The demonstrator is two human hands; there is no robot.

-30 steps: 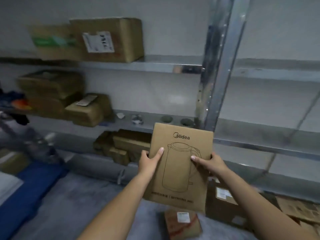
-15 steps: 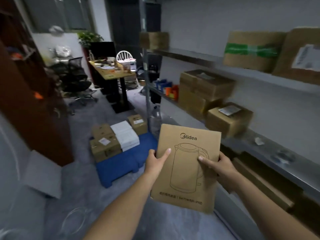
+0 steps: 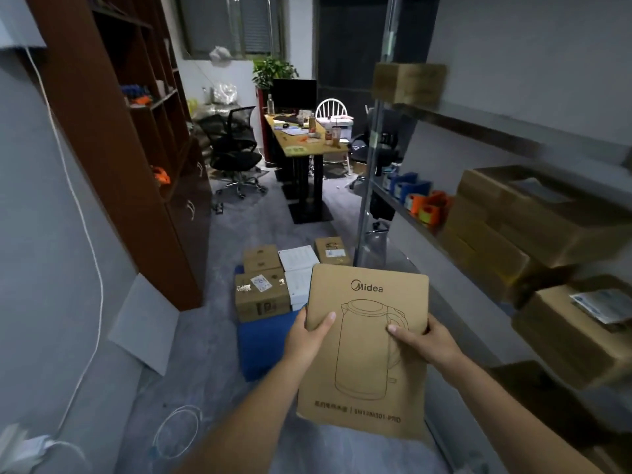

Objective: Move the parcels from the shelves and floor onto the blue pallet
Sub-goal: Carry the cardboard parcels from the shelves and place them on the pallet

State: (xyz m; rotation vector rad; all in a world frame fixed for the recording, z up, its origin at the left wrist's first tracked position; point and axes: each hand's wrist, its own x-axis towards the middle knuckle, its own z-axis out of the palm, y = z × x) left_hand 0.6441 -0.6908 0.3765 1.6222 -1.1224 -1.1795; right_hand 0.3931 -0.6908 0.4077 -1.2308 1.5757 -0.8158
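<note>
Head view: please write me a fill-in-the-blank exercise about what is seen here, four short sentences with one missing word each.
1. The left hand and the right hand hold a box that bears a drawing of a ____.
2. The pallet on the floor is ____ in colour.
3. Between the brown parcels on the pallet lie flat ____ ones.
4. The office chair by the desk is ____.
Missing words: kettle; blue; white; black.
</note>
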